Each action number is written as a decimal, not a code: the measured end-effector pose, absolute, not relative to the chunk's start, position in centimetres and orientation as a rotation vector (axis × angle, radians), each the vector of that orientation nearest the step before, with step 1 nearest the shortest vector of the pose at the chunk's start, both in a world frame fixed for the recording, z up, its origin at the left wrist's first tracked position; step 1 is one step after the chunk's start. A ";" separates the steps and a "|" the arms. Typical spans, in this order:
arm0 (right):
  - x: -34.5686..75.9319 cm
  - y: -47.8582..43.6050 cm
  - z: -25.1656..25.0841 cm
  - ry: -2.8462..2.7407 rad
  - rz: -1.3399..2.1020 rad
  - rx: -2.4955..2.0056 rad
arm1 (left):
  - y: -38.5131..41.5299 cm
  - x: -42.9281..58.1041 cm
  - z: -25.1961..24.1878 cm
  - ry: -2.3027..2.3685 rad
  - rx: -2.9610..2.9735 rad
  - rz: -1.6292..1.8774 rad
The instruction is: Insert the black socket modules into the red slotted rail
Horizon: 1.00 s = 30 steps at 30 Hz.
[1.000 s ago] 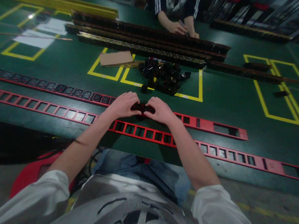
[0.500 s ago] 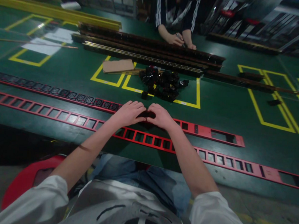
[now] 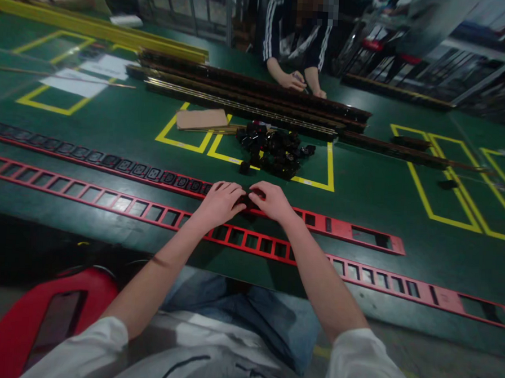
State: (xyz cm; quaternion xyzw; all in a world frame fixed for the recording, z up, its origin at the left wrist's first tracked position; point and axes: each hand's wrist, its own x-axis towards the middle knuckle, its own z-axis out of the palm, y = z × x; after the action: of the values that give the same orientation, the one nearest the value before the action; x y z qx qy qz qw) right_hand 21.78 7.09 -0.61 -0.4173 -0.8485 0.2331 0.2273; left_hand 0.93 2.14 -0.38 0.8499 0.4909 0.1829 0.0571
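Both hands meet over the farther red slotted strip (image 3: 377, 236), whose left part holds a row of black square parts (image 3: 124, 164). My left hand (image 3: 223, 203) curls round a small dark piece (image 3: 247, 199) at the strip. From the right, my right hand (image 3: 269, 200) grips the same piece with thumb and fingers. Most of the piece is hidden by the fingers. Nearer to me lies a second red strip (image 3: 256, 243) with open slots. A pile of black parts (image 3: 275, 148) sits just beyond my hands.
Dark long rails (image 3: 240, 98) lie across the green table (image 3: 362, 189), with cardboard (image 3: 202, 119) before them. Papers (image 3: 78, 81) and a yellow beam (image 3: 104, 29) are at the left. Opposite, a person's hands (image 3: 296, 82) work. A phone (image 3: 57, 320) rests on a red stool (image 3: 8, 325).
The view has shifted slightly, showing more of the stool and the phone. My hands stay at the far strip, with the fingers slightly repositioned around the piece.
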 end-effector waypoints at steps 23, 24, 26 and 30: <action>20.4 10.8 -0.7 -2.168 0.351 -1.187 | 2.1 2.1 0.0 1.341 2.693 0.541; 21.1 10.0 -0.7 -2.117 0.376 -1.181 | 2.1 2.2 0.1 1.348 2.679 0.541; 22.3 8.2 -1.0 -2.026 0.448 -1.201 | 2.0 2.1 0.2 1.359 2.641 0.539; 24.0 5.0 -1.6 -1.889 0.449 -1.229 | 2.2 1.9 0.1 1.369 2.540 0.580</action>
State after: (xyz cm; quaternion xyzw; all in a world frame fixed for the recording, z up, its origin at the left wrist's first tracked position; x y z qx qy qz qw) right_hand 24.04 5.05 -1.63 -0.4879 -0.7500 0.1781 0.4095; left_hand 1.92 2.23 0.09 0.8588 0.4629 0.1960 0.0992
